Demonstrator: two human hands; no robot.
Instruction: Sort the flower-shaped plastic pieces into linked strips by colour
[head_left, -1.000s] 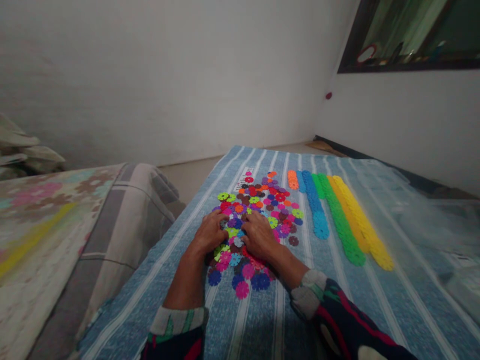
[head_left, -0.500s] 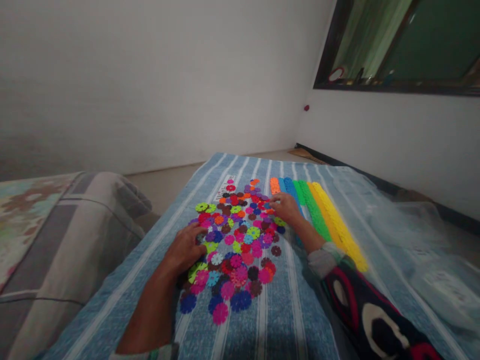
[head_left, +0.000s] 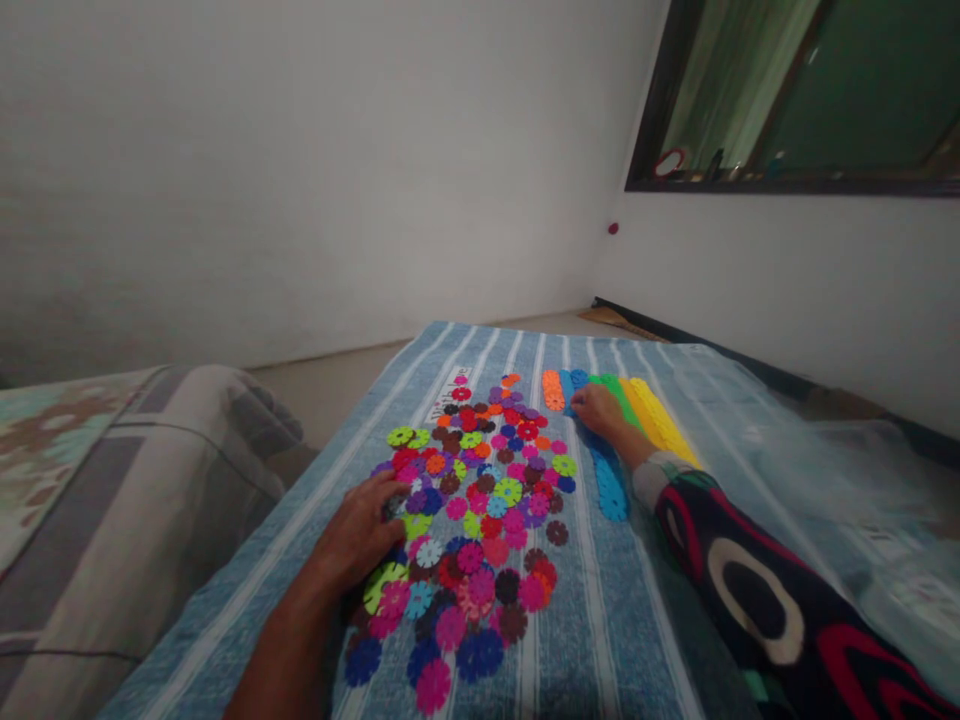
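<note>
A loose heap of flower-shaped plastic discs (head_left: 480, 490) in many colours spreads over the striped cloth. My left hand (head_left: 367, 530) rests at the heap's left edge, fingers loosely bent and apart, touching discs. My right hand (head_left: 606, 412) is over the row of blue discs (head_left: 611, 485), with its fingertips pinched together. Whatever is between those fingertips is hidden. A short orange row (head_left: 553, 390) lies just left of the blue one. Right of my right hand run rows of green discs (head_left: 611, 385) and yellow discs (head_left: 664, 420), partly covered by my forearm.
Clear plastic bags (head_left: 847, 455) lie along the right side of the blue striped cloth (head_left: 285, 560). A printed white paper (head_left: 448, 398) sits by the heap's far left. To the left is a cushioned piece with a grey cover (head_left: 180, 480). A wall stands behind.
My right hand has moved right, from the heap's edge to the blue row. My left hand stays at the heap's left side. The view has shifted slightly.
</note>
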